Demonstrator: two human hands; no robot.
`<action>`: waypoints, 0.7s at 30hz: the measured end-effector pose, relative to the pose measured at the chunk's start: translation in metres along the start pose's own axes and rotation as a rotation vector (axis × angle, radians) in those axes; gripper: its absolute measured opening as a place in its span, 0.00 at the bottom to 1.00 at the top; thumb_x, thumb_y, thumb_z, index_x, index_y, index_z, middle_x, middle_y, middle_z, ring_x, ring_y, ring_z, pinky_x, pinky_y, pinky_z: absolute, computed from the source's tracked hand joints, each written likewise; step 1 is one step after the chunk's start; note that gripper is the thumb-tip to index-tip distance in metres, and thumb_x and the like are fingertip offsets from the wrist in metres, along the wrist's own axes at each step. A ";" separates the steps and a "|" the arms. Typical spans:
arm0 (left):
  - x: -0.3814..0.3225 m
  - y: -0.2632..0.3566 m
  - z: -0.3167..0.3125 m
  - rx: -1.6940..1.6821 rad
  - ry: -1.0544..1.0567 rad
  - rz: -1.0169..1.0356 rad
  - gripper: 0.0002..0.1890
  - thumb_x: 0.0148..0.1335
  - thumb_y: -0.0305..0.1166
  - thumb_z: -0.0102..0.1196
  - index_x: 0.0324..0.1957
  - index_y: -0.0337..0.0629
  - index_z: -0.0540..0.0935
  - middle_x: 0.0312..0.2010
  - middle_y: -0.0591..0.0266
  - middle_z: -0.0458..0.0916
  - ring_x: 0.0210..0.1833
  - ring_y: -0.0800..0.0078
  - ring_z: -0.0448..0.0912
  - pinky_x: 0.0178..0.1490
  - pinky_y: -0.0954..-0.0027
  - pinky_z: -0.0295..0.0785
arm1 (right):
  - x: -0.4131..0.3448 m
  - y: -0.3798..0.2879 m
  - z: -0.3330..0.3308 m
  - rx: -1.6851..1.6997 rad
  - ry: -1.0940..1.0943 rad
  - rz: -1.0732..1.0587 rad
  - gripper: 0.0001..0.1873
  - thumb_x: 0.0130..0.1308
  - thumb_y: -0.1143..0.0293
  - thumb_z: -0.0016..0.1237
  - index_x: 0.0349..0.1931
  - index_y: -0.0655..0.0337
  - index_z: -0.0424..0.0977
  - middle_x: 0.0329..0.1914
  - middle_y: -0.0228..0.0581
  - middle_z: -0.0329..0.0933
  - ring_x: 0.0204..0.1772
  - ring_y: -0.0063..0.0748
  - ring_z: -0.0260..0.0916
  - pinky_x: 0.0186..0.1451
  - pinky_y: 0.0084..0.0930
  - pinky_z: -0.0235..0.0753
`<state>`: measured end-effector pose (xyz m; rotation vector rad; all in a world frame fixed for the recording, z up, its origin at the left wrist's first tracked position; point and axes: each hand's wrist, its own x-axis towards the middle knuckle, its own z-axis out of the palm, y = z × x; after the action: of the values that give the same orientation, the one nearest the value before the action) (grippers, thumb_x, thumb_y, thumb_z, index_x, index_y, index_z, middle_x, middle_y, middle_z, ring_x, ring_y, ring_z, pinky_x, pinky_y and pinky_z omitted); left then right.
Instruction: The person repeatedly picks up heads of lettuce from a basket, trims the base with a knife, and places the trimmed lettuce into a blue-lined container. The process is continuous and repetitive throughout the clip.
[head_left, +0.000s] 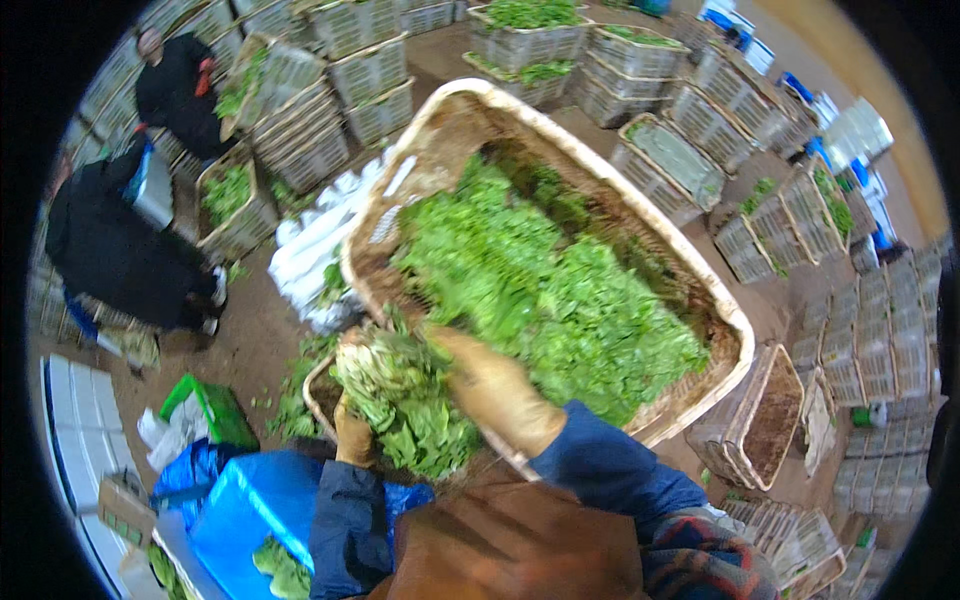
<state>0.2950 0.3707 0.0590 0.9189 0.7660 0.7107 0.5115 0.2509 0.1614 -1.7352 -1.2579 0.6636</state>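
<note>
A big plastic crate (720, 300) with a dirt-stained inside stands before me, holding heads of leafy green lettuce (555, 285). At its near left edge, my left hand (354, 435), in a tan glove, holds a head of leafy greens (405, 405) from its left side, its pale base pointing up and away. My right hand (495, 390), also gloved, reaches across the crate's near rim to that head's upper right; its fingertips are blurred and partly hidden, so its hold is unclear. Beneath the greens, part of a second crate (319, 397) shows.
Two people in dark clothes (127, 240) are at the left, beside stacked crates (300, 135). White plastic bundles (322, 247) lie beyond the big crate's left side. A green bin (225, 412) and blue plastic sheeting (255, 502) are at lower left. An empty crate (772, 420) stands right.
</note>
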 end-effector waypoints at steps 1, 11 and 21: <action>-0.029 0.013 -0.009 0.088 0.032 0.008 0.27 0.58 0.18 0.64 0.62 0.32 0.79 0.55 0.59 0.84 0.54 0.69 0.83 0.58 0.65 0.79 | -0.016 0.014 0.003 -0.170 -0.022 0.082 0.30 0.63 0.82 0.49 0.68 0.58 0.70 0.70 0.49 0.74 0.68 0.46 0.74 0.68 0.34 0.76; -0.190 0.033 -0.136 0.323 0.030 -0.176 0.31 0.47 0.15 0.64 0.59 0.34 0.81 0.49 0.66 0.85 0.49 0.76 0.81 0.56 0.70 0.77 | -0.083 -0.039 0.105 -0.553 -0.352 -0.229 0.31 0.58 0.80 0.53 0.65 0.53 0.73 0.43 0.44 0.84 0.45 0.48 0.83 0.44 0.40 0.82; -0.229 0.037 -0.116 0.154 -0.009 -0.260 0.33 0.48 0.14 0.66 0.61 0.33 0.80 0.53 0.64 0.85 0.53 0.76 0.81 0.60 0.69 0.76 | -0.088 -0.072 0.147 -0.739 -0.467 -0.351 0.39 0.54 0.82 0.54 0.71 0.55 0.66 0.43 0.43 0.82 0.42 0.45 0.83 0.40 0.38 0.82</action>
<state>0.0692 0.2515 0.1063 0.9393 0.9218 0.4234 0.3279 0.2260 0.1479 -1.8951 -2.2880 0.4239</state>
